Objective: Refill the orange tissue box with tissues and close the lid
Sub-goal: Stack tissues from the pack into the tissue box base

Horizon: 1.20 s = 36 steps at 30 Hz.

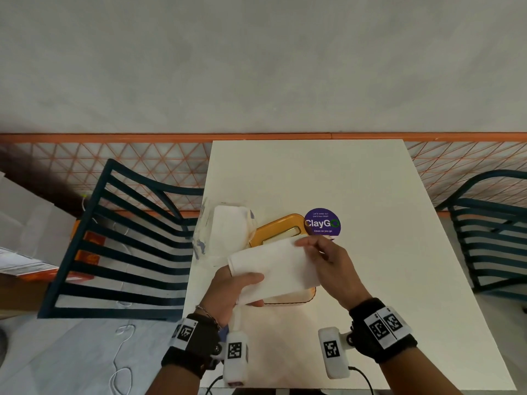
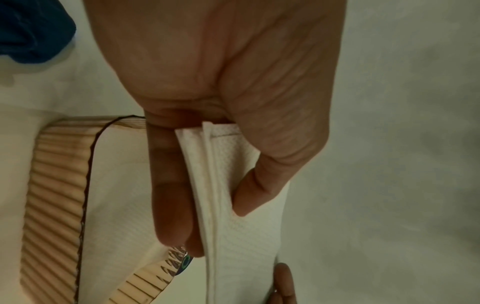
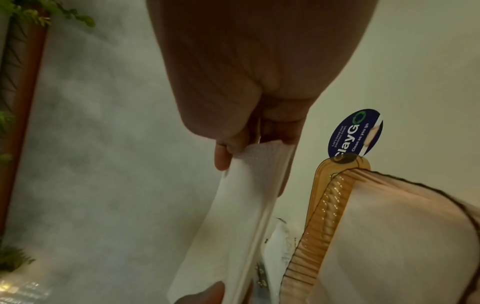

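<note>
A folded stack of white tissues (image 1: 273, 267) hangs just above the open orange tissue box (image 1: 309, 296), held by both hands. My left hand (image 1: 233, 286) grips its near left end, thumb on top and fingers beneath (image 2: 171, 195). My right hand (image 1: 322, 255) pinches the far right corner (image 3: 259, 152). White tissues lie inside the ribbed orange box (image 3: 405, 236). The orange lid (image 1: 278, 228) lies behind the box on the table. An opened plastic pack of tissues (image 1: 228, 229) sits to the left of the lid.
A round purple ClayGo sticker (image 1: 322, 222) is on the white table (image 1: 370, 280) behind the lid. Dark slatted chairs stand left (image 1: 119, 246) and right (image 1: 490, 232) of the table. A white cable (image 1: 122, 363) lies on the floor at the left.
</note>
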Available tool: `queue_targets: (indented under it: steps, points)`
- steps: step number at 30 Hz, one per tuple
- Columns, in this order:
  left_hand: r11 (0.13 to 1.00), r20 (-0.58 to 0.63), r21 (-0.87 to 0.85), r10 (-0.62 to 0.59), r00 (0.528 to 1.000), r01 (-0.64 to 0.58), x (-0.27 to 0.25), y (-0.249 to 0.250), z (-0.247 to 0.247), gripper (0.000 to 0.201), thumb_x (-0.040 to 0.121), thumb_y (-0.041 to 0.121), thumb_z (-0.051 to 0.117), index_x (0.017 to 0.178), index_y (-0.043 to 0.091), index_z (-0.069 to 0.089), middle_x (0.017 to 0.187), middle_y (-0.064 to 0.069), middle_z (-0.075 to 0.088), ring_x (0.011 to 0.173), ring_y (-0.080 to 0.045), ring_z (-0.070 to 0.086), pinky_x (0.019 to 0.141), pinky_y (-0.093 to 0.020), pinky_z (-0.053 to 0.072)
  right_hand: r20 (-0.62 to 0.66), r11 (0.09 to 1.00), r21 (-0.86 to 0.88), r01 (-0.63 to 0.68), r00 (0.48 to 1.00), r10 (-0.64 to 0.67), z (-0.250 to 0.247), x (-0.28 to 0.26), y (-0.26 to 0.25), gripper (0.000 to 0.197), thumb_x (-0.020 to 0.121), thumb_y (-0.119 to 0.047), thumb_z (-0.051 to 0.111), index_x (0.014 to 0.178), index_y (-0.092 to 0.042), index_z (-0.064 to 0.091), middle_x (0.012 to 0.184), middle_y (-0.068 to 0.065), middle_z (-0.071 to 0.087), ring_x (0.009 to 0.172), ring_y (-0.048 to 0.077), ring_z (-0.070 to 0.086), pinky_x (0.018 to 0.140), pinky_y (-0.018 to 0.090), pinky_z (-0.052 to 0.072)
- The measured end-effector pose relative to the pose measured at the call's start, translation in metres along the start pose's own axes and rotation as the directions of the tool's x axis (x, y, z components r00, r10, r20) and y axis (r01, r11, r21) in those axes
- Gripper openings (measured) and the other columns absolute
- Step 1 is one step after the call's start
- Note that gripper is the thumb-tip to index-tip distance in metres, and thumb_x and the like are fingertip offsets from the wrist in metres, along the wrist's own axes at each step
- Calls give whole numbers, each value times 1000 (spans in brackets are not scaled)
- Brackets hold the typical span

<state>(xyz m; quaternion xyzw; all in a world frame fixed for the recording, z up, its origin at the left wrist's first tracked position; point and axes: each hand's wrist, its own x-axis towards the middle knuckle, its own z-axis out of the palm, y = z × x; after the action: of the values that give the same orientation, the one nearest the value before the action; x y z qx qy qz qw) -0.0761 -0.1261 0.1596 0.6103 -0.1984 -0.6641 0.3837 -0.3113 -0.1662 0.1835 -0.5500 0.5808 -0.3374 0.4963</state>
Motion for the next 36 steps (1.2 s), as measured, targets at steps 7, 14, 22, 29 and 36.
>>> queue_targets:
  steps: [7, 14, 22, 29, 36]
  points:
    - [988, -34, 149, -24, 999, 29, 15, -8, -6, 42, 79, 14, 86, 119, 15, 72, 113, -11, 76, 103, -34, 73, 76, -54, 64, 84, 987, -78, -137, 986, 144, -4, 3, 21, 36, 82, -26, 83, 112, -41, 71, 111, -11, 72, 85, 21, 69, 73, 30, 62]
    - [753, -167, 656, 210, 963, -50, 31, -12, -2, 34, 85, 30, 79, 116, 20, 69, 107, 4, 76, 98, -16, 71, 87, -32, 57, 147, 938, -295, -183, 961, 233, 3, 10, 41, 50, 78, -16, 86, 122, -32, 67, 115, -8, 65, 87, 14, 69, 77, 25, 58]
    - [466, -136, 884, 191, 972, 32, 39, -9, 26, 41, 98, 23, 61, 136, 10, 55, 132, -11, 66, 121, -29, 63, 100, -37, 53, 115, 836, -521, -169, 957, 266, 24, 13, 47, 52, 81, -5, 80, 124, -27, 61, 120, -3, 62, 90, 14, 63, 74, 23, 56]
    - [387, -198, 915, 188, 962, 113, 37, -11, 39, 59, 98, 24, 63, 147, 6, 38, 142, -15, 57, 130, -30, 57, 103, -36, 49, 30, 730, -669, -140, 976, 215, 38, 9, 45, 48, 92, -10, 68, 134, -19, 47, 123, 3, 66, 103, 21, 66, 87, 26, 53]
    - [339, -187, 938, 314, 931, 74, 30, -18, 30, 48, 100, 19, 58, 147, 14, 47, 138, -9, 64, 127, -27, 62, 104, -35, 50, 8, 601, -790, -123, 977, 211, 39, 1, 48, 39, 95, -9, 63, 132, -13, 52, 118, 6, 66, 101, 21, 66, 83, 26, 53]
